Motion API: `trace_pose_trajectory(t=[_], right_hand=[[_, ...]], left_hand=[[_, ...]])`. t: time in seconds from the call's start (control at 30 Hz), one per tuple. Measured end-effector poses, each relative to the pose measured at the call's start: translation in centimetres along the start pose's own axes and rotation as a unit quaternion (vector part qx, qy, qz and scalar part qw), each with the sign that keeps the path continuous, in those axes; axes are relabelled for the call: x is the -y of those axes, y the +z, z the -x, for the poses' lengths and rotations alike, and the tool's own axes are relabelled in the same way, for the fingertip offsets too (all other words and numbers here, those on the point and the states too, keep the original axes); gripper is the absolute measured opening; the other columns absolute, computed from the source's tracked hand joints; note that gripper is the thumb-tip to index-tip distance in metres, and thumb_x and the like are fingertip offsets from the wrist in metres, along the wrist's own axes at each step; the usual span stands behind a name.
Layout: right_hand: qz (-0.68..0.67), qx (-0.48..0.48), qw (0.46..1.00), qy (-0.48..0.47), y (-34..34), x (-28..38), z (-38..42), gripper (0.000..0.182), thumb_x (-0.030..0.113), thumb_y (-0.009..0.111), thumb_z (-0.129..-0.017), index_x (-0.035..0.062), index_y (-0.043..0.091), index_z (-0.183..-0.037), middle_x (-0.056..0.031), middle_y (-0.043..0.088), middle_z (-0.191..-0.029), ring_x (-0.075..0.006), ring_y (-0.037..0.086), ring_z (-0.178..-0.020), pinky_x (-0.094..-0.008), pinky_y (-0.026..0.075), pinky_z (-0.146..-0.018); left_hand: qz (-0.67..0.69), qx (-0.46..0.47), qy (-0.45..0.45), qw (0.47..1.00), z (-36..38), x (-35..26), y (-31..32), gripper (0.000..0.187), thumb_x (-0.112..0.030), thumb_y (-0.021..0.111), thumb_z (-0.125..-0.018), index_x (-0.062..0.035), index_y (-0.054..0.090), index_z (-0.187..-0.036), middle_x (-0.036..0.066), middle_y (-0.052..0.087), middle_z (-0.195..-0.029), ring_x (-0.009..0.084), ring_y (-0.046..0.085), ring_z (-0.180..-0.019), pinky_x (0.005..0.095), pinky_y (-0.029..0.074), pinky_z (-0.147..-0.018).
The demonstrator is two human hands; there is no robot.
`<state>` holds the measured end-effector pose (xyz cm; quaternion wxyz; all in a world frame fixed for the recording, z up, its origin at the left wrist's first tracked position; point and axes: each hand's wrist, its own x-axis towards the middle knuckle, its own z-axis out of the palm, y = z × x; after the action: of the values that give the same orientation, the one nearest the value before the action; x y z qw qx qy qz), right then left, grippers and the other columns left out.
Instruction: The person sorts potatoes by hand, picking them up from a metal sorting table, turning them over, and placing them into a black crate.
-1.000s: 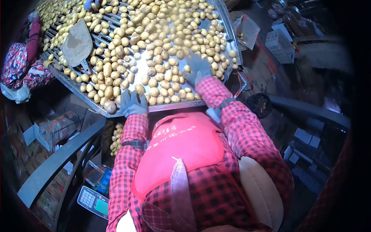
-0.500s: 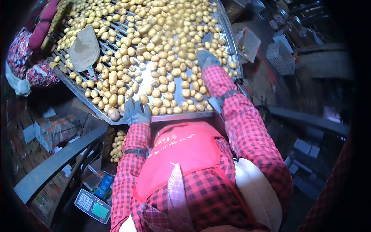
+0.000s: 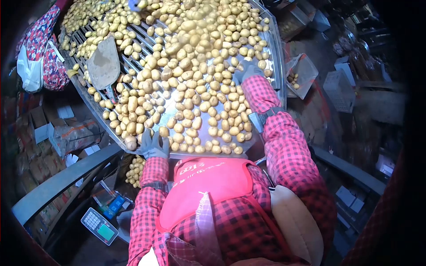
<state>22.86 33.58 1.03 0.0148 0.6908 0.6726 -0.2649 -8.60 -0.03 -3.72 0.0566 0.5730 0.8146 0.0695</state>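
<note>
Many yellow potatoes (image 3: 188,104) lie spread over a metal sorting table (image 3: 171,111) with slatted bars at its left part. My left hand (image 3: 154,145), in a grey glove, rests at the table's near edge with its fingers apart, beside a few potatoes and holding none. My right hand (image 3: 249,72), also gloved in grey, is at the right side of the table among potatoes. Its fingers point up and left, partly blurred, and whether they grip a potato is hidden. A flat grey scoop (image 3: 104,64) lies on the bars at the left.
Another person's patterned sleeve (image 3: 37,35) is at the upper left, and a blue-gloved hand (image 3: 134,5) shows at the top. A crate (image 3: 301,75) with potatoes stands right of the table. A scale (image 3: 100,226) and a curved metal rail (image 3: 66,175) are at the lower left.
The view has shifted and turned slightly. My left hand's fingers are more spread. My right hand has turned a little among the potatoes. A co-worker's blue-gloved hand has appeared at the top.
</note>
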Motion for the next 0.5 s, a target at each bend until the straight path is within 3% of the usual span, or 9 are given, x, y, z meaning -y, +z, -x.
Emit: trace_pose_trajectory(t=[0.1,0.23,0.3,0.37,0.4,0.5], right_hand=[[0.118,-0.054,0.981,-0.146,3.9,-2.1,-4.2,0.043,0.03,0.063,-0.089,0.0145,0.064,-0.129,-0.0136,0.064,-0.128,-0.0287,0.063,-0.117,-0.0424,0.052,-0.096],[0.169,0.011,0.964,-0.204,5.6,0.4,-7.3,0.033,0.021,0.058,-0.093,0.0102,0.066,-0.124,-0.0118,0.068,-0.122,-0.0297,0.066,-0.113,-0.044,0.054,-0.092],[0.179,0.06,0.967,-0.168,4.6,1.0,-6.9,0.033,0.023,0.058,-0.093,0.0122,0.067,-0.123,-0.0115,0.066,-0.124,-0.0307,0.064,-0.116,-0.0445,0.053,-0.093],[0.171,0.122,0.975,-0.07,-0.2,2.4,-3.6,0.037,0.032,0.06,-0.092,0.0184,0.067,-0.126,-0.0119,0.061,-0.133,-0.0321,0.058,-0.123,-0.0447,0.051,-0.098],[0.113,0.072,0.982,-0.13,2.9,-0.3,-4.9,0.033,0.031,0.066,-0.089,0.017,0.071,-0.118,-0.0102,0.067,-0.124,-0.028,0.063,-0.115,-0.0413,0.052,-0.094],[-0.088,0.119,0.971,-0.189,4.0,-4.9,-5.6,0.039,0.033,0.071,-0.083,0.0107,0.068,-0.115,-0.0103,0.072,-0.11,-0.0293,0.068,-0.103,-0.0386,0.055,-0.089]], left_hand=[[-0.02,-0.018,0.011,1.0,-0.3,-0.4,-0.1,0.044,-0.038,0.069,-0.08,-0.01,0.069,-0.114,0.023,0.048,-0.14,0.0402,0.049,-0.127,0.0527,0.041,-0.102],[-0.026,-0.028,0.034,0.999,-0.7,-0.7,-0.4,0.042,-0.036,0.07,-0.079,-0.0097,0.071,-0.112,0.024,0.049,-0.139,0.0419,0.052,-0.123,0.0518,0.044,-0.099],[-0.019,-0.02,0.032,0.999,-0.7,-0.9,-0.4,0.042,-0.035,0.07,-0.079,-0.0097,0.071,-0.112,0.024,0.049,-0.138,0.0418,0.052,-0.123,0.0516,0.044,-0.099],[-0.019,-0.016,0.028,0.999,-0.8,-1.2,-0.6,0.042,-0.035,0.07,-0.079,-0.01,0.071,-0.112,0.023,0.049,-0.138,0.0412,0.051,-0.123,0.0517,0.044,-0.099],[-0.018,-0.013,0.024,0.999,-0.8,-1.2,-0.5,0.042,-0.035,0.07,-0.079,-0.0101,0.071,-0.112,0.023,0.049,-0.138,0.041,0.051,-0.123,0.0517,0.044,-0.099],[-0.025,-0.007,0.023,0.999,-0.9,-1.0,-0.3,0.042,-0.036,0.069,-0.079,-0.0099,0.071,-0.111,0.023,0.049,-0.138,0.0415,0.05,-0.124,0.052,0.043,-0.1]])
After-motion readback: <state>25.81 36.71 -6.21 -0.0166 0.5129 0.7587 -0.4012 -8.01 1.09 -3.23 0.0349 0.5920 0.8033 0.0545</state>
